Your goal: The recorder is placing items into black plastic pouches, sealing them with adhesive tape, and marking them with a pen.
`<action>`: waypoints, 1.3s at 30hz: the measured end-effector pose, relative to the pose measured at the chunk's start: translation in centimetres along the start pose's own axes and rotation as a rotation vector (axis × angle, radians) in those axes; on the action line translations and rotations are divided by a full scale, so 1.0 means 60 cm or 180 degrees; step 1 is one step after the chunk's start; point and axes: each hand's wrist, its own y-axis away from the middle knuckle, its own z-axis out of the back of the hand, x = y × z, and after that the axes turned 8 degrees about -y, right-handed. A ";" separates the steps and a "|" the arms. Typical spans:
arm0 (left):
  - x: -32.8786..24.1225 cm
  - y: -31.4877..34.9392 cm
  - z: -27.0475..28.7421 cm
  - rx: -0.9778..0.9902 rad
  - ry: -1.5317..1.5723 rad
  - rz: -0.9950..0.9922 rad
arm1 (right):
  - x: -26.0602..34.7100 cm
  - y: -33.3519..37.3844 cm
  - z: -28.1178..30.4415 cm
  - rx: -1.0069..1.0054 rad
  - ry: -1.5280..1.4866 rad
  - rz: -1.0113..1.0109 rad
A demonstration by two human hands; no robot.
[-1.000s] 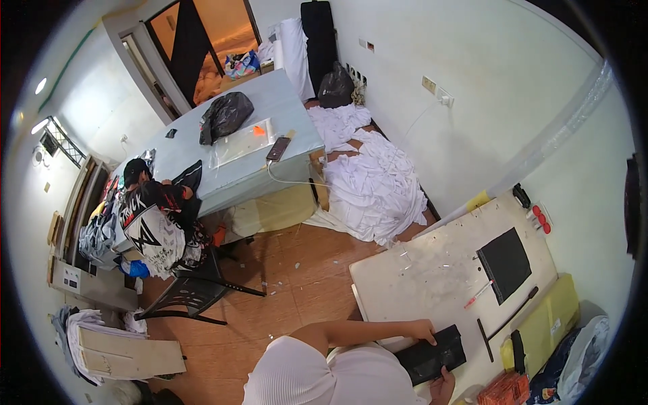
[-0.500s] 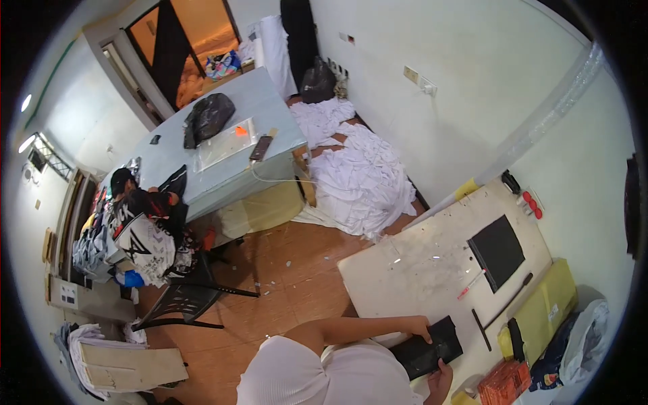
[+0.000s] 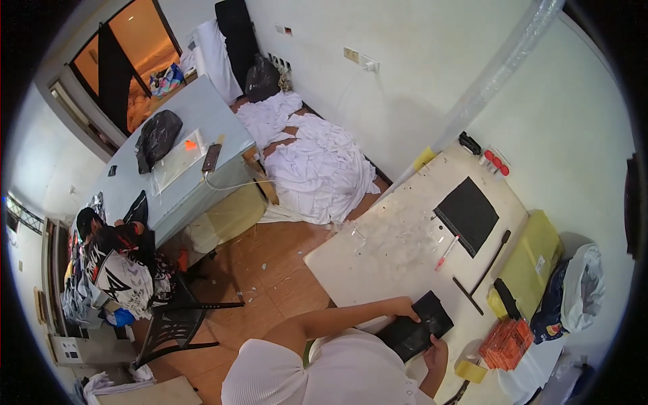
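Close to my body, at the near edge of the pale worktable, lies a black plastic bag (image 3: 412, 332), folded flat with a slight shine. My left hand (image 3: 406, 308) is closed on its far edge, fingers over the top. At its near right edge, my right hand (image 3: 435, 354) pinches the plastic. Farther back on the table is a flat black stack of sheets or bags (image 3: 467, 217). A red-and-white pen (image 3: 447, 253) rests beside that stack, and a dark T-shaped rod (image 3: 487, 275) lies to the right.
Orange packets (image 3: 506, 343), a tape roll (image 3: 470, 370), a yellow bundle (image 3: 530, 260) and a white plastic bag (image 3: 582, 287) crowd the right side. White cloth (image 3: 320, 169) is heaped on the floor. Another person (image 3: 121, 260) sits by the blue-grey table (image 3: 202, 108), near a black chair (image 3: 179, 324).
My view has swung to the right, so the room shifts left in the picture. Both hands keep hold of the black plastic bag, with little change in their grip.
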 end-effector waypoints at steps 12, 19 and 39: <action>0.015 -0.009 0.002 -0.0019 -0.0200 -0.0012 | 0.000 0.019 -0.042 0.0246 -0.0076 0.0108; -0.003 0.009 0.004 -0.0134 -0.0516 -0.0120 | 0.005 0.031 -0.053 0.0099 -0.0020 0.0042; -0.002 0.017 -0.008 0.0044 0.0807 -0.0476 | -0.008 0.013 -0.069 0.0578 -0.0210 0.0314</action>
